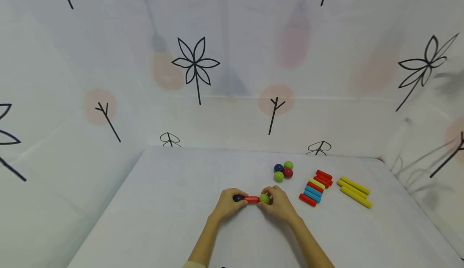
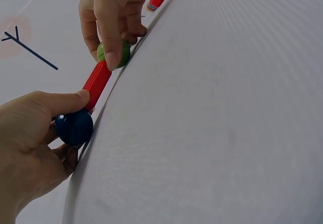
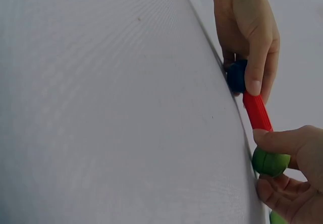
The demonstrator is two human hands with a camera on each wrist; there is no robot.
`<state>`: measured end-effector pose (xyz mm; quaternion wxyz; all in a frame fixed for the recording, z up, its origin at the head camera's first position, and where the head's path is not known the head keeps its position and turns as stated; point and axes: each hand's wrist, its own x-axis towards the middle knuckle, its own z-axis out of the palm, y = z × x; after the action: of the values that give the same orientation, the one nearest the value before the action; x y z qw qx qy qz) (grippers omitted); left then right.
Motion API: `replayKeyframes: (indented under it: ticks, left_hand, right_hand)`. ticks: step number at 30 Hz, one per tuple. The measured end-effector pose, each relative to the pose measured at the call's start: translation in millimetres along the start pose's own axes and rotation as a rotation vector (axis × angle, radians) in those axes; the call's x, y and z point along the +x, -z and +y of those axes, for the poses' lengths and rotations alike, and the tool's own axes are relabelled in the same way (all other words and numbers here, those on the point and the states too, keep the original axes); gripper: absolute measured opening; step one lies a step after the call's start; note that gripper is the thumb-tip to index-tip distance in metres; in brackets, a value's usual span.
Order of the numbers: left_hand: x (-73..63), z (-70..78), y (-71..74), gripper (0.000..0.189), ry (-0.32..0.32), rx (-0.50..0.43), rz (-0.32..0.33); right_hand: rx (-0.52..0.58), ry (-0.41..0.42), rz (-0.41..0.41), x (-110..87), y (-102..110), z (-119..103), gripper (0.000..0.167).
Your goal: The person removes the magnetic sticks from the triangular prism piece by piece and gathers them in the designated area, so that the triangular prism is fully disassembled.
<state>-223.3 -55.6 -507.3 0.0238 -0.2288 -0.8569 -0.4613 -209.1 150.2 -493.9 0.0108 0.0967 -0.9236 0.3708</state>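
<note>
A short red ribbed stick (image 1: pixel 251 199) lies crosswise between my hands, a dark blue ball (image 2: pixel 74 128) at its left end and a green ball (image 3: pixel 271 162) at its right. My left hand (image 1: pixel 227 203) grips the blue-ball end, its thumb lying on the stick beside the ball in the left wrist view. With thumb and fingers around the green ball, my right hand (image 1: pixel 280 205) holds the other end. Both hands are low over the white tabletop (image 1: pixel 174 187).
Beyond my right hand sit a navy ball (image 1: pixel 278 168), a red ball (image 1: pixel 288 173) and two green balls (image 1: pixel 278 176). To the right lie several short sticks in red, yellow-green and blue (image 1: pixel 313 194), then longer yellow sticks (image 1: pixel 353 196). A patterned white curtain (image 1: pixel 232 119) stands behind.
</note>
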Motion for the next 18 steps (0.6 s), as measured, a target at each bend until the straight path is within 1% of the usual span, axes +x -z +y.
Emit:
replayKeyframes:
  ticks: [5, 10, 13, 18]
  left_hand:
    - [0.1, -0.8, -0.3, 0.018, -0.017, -0.004, 0.003]
    - [-0.4, -0.7, -1.1, 0.017, -0.015, -0.004, -0.005]
    - [-0.5, -0.9, -1.3, 0.016, -0.012, -0.001, -0.009]
    - [-0.1, -1.1, -0.9, 0.016, -0.011, 0.001, -0.013]
  right_hand:
    - [-0.026, -0.015, 0.019, -0.4, 1, -3, 0.034]
    - [0.009, -0.029, 0.024, -0.3, 2, -1, 0.035]
    - [0.050, -0.031, 0.000, 0.2, 5, 3, 0.034]
    - [0.128, 0.008, -0.076, 0.6, 11, 8, 0.033]
